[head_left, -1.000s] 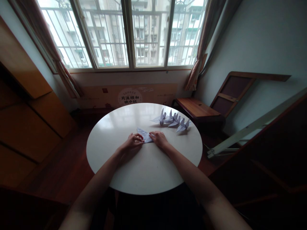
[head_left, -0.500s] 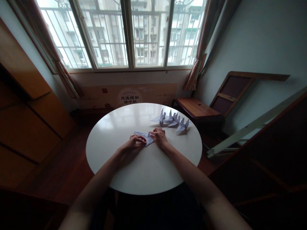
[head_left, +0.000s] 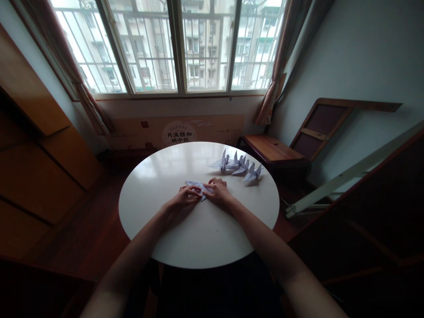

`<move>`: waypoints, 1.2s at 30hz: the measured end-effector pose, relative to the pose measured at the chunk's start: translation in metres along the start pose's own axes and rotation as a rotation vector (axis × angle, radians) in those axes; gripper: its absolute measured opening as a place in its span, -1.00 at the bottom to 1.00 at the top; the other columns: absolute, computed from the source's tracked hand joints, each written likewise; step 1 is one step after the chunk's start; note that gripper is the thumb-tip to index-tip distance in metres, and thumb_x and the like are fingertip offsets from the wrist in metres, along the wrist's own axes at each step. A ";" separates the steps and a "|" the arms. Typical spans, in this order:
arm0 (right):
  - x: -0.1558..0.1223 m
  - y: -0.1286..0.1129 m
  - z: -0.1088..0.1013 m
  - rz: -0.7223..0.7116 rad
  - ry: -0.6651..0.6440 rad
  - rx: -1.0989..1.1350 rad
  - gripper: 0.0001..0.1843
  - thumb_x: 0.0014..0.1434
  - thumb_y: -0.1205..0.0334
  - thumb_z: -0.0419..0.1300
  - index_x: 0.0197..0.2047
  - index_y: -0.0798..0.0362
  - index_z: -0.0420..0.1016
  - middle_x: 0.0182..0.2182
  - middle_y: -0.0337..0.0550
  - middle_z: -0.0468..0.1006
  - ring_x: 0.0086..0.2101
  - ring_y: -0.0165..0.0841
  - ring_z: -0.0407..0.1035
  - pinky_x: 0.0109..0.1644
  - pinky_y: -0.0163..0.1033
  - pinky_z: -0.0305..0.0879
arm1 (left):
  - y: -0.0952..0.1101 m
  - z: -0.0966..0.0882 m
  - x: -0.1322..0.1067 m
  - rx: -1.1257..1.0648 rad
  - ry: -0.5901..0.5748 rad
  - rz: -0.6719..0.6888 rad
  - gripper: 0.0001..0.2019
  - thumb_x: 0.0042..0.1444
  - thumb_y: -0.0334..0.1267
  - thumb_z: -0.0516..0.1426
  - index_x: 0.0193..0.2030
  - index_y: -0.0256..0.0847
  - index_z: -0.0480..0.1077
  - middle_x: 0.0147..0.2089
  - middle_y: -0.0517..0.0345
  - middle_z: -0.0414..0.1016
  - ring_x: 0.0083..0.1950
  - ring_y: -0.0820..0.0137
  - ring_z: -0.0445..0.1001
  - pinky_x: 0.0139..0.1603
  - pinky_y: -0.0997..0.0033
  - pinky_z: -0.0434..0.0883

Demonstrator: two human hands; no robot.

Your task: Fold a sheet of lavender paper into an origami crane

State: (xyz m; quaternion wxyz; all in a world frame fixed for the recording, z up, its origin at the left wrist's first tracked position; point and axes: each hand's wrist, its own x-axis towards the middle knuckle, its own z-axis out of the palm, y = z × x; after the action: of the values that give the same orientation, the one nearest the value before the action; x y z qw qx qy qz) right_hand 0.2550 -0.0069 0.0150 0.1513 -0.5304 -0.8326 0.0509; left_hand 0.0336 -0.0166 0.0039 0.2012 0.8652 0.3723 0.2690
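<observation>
A piece of folded pale paper (head_left: 196,183) lies on the white round table (head_left: 202,238), partly covered by my fingers. My left hand (head_left: 186,195) has its fingers curled at the paper's left and near edge, thumb and fingertips holding it down. From the other side, my right hand (head_left: 218,191) presses on the right part of the sheet, its thumb reaching in toward the left fingertips. The paper's right end is hidden under this hand.
Several folded paper cranes (head_left: 241,165) stand in a row at the table's back right. A low wooden stool or bench (head_left: 271,148) is behind the table on the right. Against the wall beneath the window stands a printed board (head_left: 139,132).
My right hand has shifted slightly left across the paper, its thumb now nearer the left fingertips, covering more of the right part. My left hand stays nearly in place.
</observation>
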 end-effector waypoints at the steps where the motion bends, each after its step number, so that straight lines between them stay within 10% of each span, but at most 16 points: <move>1: 0.000 0.000 -0.001 -0.005 -0.008 -0.004 -0.48 0.17 -0.20 0.09 0.12 -0.20 0.45 0.04 -0.07 0.36 0.02 -0.12 0.14 0.09 -0.03 -0.01 | 0.000 0.000 0.000 0.003 0.012 0.003 -0.84 0.09 -0.23 0.22 -0.18 -0.02 0.58 0.06 0.13 0.51 0.06 0.26 0.45 0.20 0.20 0.22; 29: 0.000 -0.004 0.002 0.003 -0.005 -0.034 -0.58 0.31 0.05 -0.05 0.18 -0.22 0.35 0.08 -0.06 0.34 0.04 -0.13 0.14 0.17 0.03 -0.13 | 0.010 0.007 0.003 0.238 0.009 -0.022 -0.75 0.19 -0.07 0.12 -0.04 0.04 0.50 0.01 0.10 0.43 0.08 0.23 0.36 0.22 0.07 0.09; 36: 0.001 -0.002 -0.004 -0.001 0.226 0.060 -0.52 0.27 0.32 -0.01 0.23 -0.09 0.34 0.11 -0.01 0.36 0.11 -0.14 0.07 0.17 -0.05 -0.12 | 0.001 0.000 0.004 0.266 0.052 -0.157 -0.81 0.14 -0.11 0.15 -0.14 -0.04 0.50 0.11 0.09 0.40 0.16 0.15 0.31 0.24 -0.05 0.06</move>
State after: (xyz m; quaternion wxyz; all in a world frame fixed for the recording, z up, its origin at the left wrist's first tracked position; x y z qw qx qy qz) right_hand 0.2547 -0.0073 0.0194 0.2600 -0.5277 -0.8085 0.0155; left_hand 0.0368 -0.0150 0.0055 0.0955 0.8451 0.4764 0.2229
